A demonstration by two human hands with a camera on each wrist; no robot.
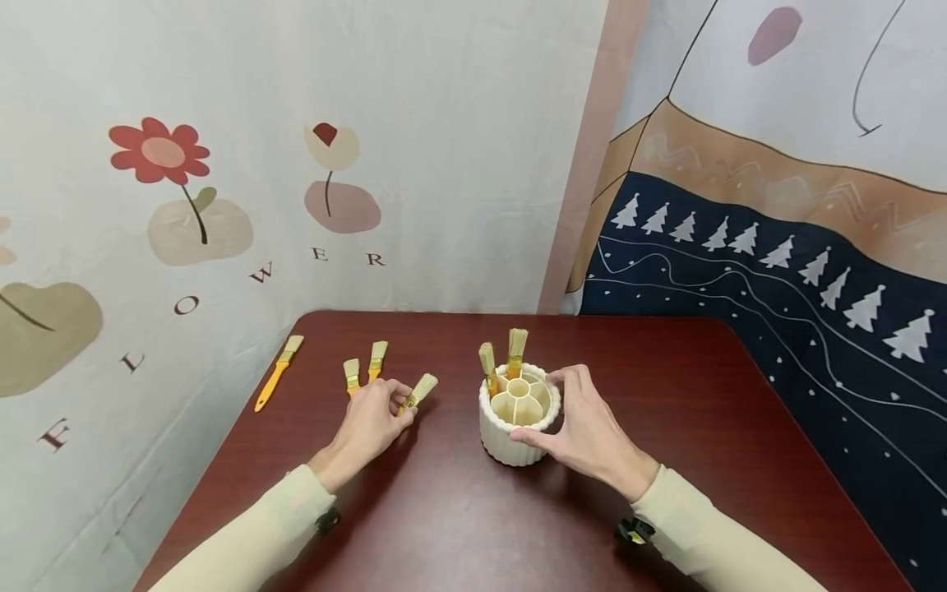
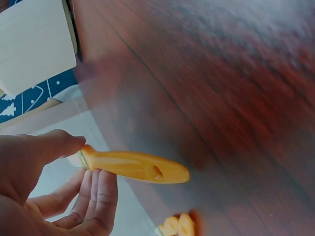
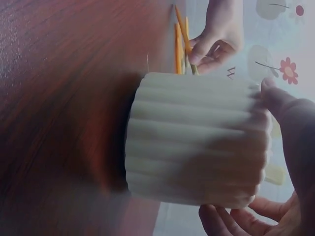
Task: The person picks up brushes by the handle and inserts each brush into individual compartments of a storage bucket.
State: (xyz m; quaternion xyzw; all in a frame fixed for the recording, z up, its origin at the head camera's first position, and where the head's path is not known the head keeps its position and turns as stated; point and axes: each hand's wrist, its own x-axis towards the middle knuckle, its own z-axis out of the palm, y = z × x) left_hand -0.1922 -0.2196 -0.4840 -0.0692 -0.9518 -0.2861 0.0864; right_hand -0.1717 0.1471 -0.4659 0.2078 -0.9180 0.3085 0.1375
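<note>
My left hand point(image 1: 376, 418) pinches a paintbrush point(image 1: 422, 390) near its metal band, bristles pointing up and right. In the left wrist view, the brush's yellow handle point(image 2: 138, 166) sticks out past my fingertips, with its hanging hole showing. My right hand point(image 1: 590, 427) grips a white ribbed brush holder point(image 1: 510, 444) by the rim, thumb at the near side and fingers at the far side. Round dividers split the holder into compartments. Two paintbrushes stand in it, one at the left point(image 1: 488, 362) and one at the back point(image 1: 516, 349), bristles up.
Two more paintbrushes lie just beyond my left hand, one with its bristles at the left point(image 1: 351, 370), the other beside it point(image 1: 378, 358). Another paintbrush point(image 1: 277, 374) lies near the left edge of the dark red table point(image 1: 666, 362). Printed cloths hang behind.
</note>
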